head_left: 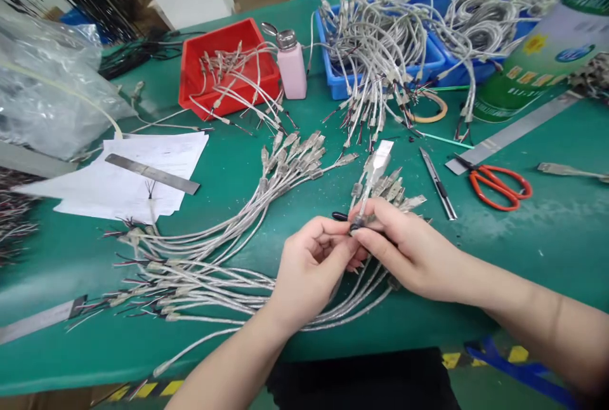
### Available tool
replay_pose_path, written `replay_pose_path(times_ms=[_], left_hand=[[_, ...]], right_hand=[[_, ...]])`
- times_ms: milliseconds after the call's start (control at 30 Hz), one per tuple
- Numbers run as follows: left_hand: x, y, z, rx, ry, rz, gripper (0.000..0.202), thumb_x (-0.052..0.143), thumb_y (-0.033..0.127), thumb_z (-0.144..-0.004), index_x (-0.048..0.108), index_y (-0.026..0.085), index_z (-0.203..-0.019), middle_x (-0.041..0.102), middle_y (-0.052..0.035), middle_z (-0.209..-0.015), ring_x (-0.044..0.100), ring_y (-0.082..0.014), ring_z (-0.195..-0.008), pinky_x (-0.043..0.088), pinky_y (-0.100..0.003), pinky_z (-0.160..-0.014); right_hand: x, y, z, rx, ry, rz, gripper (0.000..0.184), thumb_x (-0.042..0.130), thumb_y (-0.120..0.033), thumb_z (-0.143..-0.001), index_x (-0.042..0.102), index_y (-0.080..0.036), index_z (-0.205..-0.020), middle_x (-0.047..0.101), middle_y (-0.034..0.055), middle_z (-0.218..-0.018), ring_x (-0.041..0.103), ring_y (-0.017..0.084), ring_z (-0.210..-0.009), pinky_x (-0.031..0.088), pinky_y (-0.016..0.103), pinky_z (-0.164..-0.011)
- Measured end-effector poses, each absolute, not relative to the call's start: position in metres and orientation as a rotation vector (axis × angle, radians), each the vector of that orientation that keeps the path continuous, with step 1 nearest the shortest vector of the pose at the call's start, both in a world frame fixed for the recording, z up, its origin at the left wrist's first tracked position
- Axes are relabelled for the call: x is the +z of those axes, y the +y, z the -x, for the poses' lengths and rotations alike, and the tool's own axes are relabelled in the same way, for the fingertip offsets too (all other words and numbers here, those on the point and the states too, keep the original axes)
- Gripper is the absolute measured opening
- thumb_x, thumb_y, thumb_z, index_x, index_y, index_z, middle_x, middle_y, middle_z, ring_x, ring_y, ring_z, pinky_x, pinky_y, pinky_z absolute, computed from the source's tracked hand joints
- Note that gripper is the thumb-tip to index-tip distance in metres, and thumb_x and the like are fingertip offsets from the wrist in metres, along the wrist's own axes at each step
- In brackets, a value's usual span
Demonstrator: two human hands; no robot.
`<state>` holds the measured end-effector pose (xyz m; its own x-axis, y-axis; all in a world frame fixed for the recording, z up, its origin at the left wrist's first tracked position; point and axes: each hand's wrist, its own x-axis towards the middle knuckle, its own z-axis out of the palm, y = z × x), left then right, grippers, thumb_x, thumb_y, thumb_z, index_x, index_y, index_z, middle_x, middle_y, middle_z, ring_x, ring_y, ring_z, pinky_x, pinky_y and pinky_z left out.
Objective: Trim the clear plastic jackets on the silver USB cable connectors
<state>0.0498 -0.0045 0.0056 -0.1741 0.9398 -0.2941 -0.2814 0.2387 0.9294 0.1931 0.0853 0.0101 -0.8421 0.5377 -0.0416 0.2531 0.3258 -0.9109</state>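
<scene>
Near the middle of the green table, my two hands meet over a silver-grey USB cable (379, 159). My right hand (409, 245) pinches it just below its plug, which points up and away from me. My left hand (314, 257) is closed, thumb and fingertips at the cable beside a small dark piece (356, 227); the fingers partly hide what they grip. A small black rod-like end (339, 216) shows by the left fingertips. Beneath and behind my hands lies a bundle of USB cables (204, 280), with bare wire ends at the left. A second bundle (257, 200) curves above it.
Cables fill a red bin (190, 73) and a blue bin (339, 87), with a pink pump bottle (292, 73) between. At right lie a utility knife (438, 183), scissors (499, 188) and a steel ruler (514, 134). Papers (95, 191) carry a metal strip (152, 173).
</scene>
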Motion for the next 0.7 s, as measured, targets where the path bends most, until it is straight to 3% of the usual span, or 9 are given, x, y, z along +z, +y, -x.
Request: replay_pose_path(times_ms=[133,267,333,400,467,533,700], left_hand=[[0.009,-0.005,-0.048,1.207,1.247,-0.707,0.013,0.065,0.023,-0.080,0.061,0.013,-0.087,0.069,-0.0031,-0.065,0.061,-0.0112,-0.056,0.051,-0.022,-0.057],[0.008,-0.004,-0.045,1.260,1.301,-0.688,0.013,0.066,0.024,-0.078,0.061,0.014,-0.085,0.068,-0.0023,-0.065,0.062,-0.0118,-0.059,0.051,-0.023,-0.059],[0.007,-0.005,-0.045,1.262,1.339,-0.722,0.014,0.067,0.026,-0.078,0.061,0.015,-0.084,0.067,-0.0021,-0.067,0.062,-0.0130,-0.063,0.051,-0.025,-0.063],[0.006,-0.005,-0.045,1.230,1.341,-0.762,0.014,0.066,0.027,-0.078,0.061,0.015,-0.084,0.066,-0.0020,-0.067,0.061,-0.0127,-0.063,0.051,-0.025,-0.064],[0.006,-0.005,-0.044,1.197,1.275,-0.771,0.014,0.063,0.027,-0.081,0.060,0.015,-0.085,0.064,-0.0013,-0.063,0.058,-0.0113,-0.058,0.050,-0.023,-0.060],[0.006,-0.004,-0.043,1.191,1.150,-0.718,0.013,0.061,0.027,-0.083,0.060,0.014,-0.086,0.061,-0.0002,-0.059,0.056,-0.0107,-0.054,0.048,-0.023,-0.055],[0.008,-0.001,-0.042,1.151,0.924,-0.542,0.013,0.059,0.023,-0.083,0.061,0.011,-0.087,0.060,-0.0017,-0.058,0.059,-0.0118,-0.053,0.049,-0.022,-0.053]], right_hand=[[0.008,0.088,-0.193,1.264,-2.276,0.810,0.037,0.029,-0.038,-0.098,0.051,-0.017,-0.077,0.055,0.0029,-0.069,0.052,0.014,-0.063,0.039,0.027,-0.061],[0.016,0.086,-0.194,1.601,-2.276,0.638,0.022,0.034,-0.035,-0.097,0.044,-0.018,-0.108,0.062,0.0030,-0.083,0.058,0.015,-0.075,0.043,0.026,-0.069],[0.017,0.084,-0.194,1.656,-2.325,0.608,0.020,0.037,-0.033,-0.097,0.039,-0.018,-0.110,0.062,0.0029,-0.084,0.058,0.015,-0.076,0.043,0.027,-0.071],[0.014,0.085,-0.194,1.531,-2.360,0.679,0.017,0.036,-0.034,-0.096,0.043,-0.018,-0.097,0.059,0.0022,-0.077,0.055,0.015,-0.070,0.041,0.027,-0.067],[0.010,0.087,-0.192,1.392,-2.297,0.777,0.027,0.035,-0.037,-0.096,0.045,-0.019,-0.079,0.050,0.0002,-0.067,0.047,0.013,-0.061,0.037,0.026,-0.059],[0.007,0.090,-0.191,1.453,-2.142,0.829,0.035,0.035,-0.042,-0.096,0.044,-0.019,-0.071,0.040,-0.0023,-0.060,0.038,0.010,-0.053,0.031,0.024,-0.051],[0.007,0.093,-0.191,1.956,-1.668,0.766,0.025,0.049,-0.042,-0.091,0.054,-0.017,-0.096,0.038,-0.0060,-0.058,0.029,0.006,-0.045,0.025,0.021,-0.043]])
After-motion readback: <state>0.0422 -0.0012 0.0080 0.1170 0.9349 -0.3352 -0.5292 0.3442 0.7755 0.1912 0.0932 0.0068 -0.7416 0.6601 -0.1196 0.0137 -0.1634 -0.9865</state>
